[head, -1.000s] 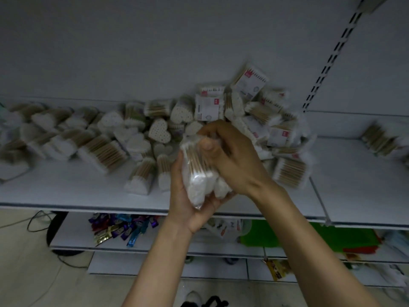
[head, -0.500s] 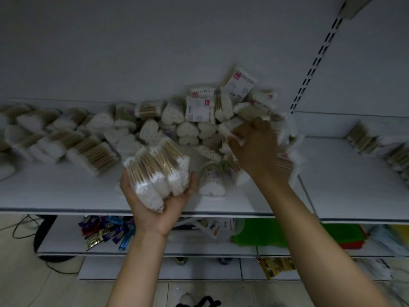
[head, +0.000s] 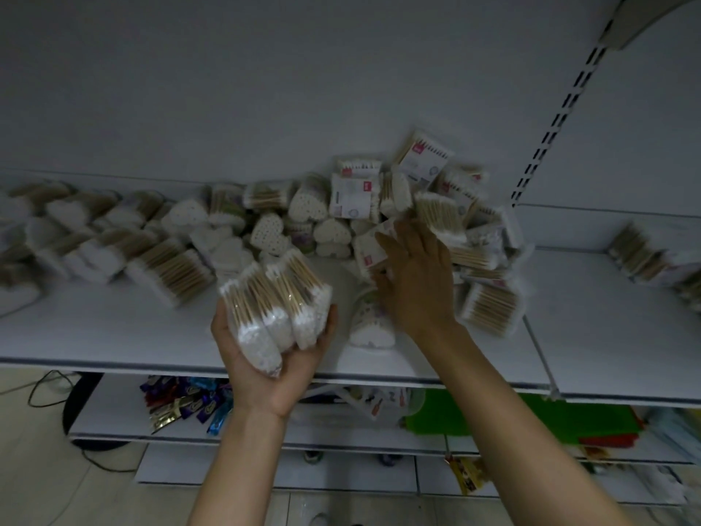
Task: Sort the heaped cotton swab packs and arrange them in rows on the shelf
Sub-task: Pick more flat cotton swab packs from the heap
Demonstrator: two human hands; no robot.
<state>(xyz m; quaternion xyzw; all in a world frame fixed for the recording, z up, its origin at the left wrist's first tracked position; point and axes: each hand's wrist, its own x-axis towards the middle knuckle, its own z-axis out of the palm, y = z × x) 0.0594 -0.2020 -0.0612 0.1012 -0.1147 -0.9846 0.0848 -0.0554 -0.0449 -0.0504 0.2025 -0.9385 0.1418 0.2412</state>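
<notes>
My left hand [head: 277, 370] is palm up in front of the white shelf [head: 113, 328] and grips a bundle of three clear swab packs [head: 277, 301] with wooden sticks. My right hand [head: 417, 282] reaches into the heap of swab packs [head: 436, 206] at the back of the shelf. Its fingers and thumb close on a white pack with a red label [head: 366, 246]. Heart-shaped packs [head: 267, 233] lie in the heap's middle, and one heart-shaped tub [head: 370, 320] lies just under my right wrist. Rows of stick packs [head: 167, 267] fill the shelf's left part.
A slotted upright [head: 550, 127] divides the shelf bays. More swab packs [head: 637, 252] sit on the right bay. The lower shelf holds coloured wrappers [head: 182, 400] and a green item [head: 455, 415]. A black cable [head: 49, 389] lies on the floor at the left.
My hands came apart: the left moved down and left with the bundle, and the right reached up into the heap and closed on a labelled pack.
</notes>
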